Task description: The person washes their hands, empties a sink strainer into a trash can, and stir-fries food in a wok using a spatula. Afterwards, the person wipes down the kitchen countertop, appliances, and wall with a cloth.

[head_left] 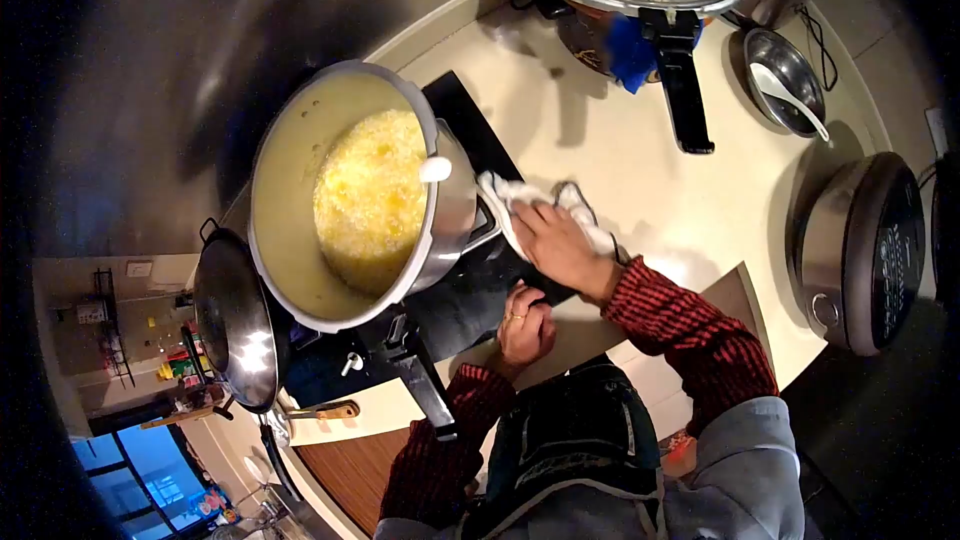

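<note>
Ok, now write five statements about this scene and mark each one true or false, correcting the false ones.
1. The right hand rests on the white cloth. True.
2. The large pot is covered. False: it is open, with yellow food showing inside.
3. A white spoon sits in the metal bowl. True.
4. The left hand grips the pot's long black handle. False: the hand is curled, apart from the handle.
5. The cuffs are striped red and black. True.
</note>
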The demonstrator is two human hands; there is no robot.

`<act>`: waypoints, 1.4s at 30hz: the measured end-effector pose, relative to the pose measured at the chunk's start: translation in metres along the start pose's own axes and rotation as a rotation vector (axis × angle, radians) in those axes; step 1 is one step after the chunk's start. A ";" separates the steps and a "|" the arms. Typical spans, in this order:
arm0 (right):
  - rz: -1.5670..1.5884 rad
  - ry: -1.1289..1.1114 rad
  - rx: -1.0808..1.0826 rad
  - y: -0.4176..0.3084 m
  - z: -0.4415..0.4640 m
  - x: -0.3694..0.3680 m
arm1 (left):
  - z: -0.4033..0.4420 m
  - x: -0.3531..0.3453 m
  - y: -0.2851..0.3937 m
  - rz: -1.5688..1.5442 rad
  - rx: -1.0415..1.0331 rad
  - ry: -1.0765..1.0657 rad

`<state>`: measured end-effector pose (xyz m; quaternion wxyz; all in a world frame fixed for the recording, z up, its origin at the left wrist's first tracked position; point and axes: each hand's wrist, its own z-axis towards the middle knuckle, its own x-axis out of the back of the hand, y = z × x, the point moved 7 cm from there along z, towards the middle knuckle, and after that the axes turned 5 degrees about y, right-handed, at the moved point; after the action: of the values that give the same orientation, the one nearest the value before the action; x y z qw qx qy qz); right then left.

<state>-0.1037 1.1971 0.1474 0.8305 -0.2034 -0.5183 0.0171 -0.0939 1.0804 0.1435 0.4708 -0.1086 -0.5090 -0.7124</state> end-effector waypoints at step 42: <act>0.411 -0.023 0.413 -0.076 -0.031 -0.019 | -0.073 0.102 -0.023 -0.475 1.042 0.255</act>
<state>-0.0995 1.1135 0.1465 0.8274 -0.1305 -0.4612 0.2926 -0.1424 0.9632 0.1605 0.3472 0.3409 -0.7417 -0.4617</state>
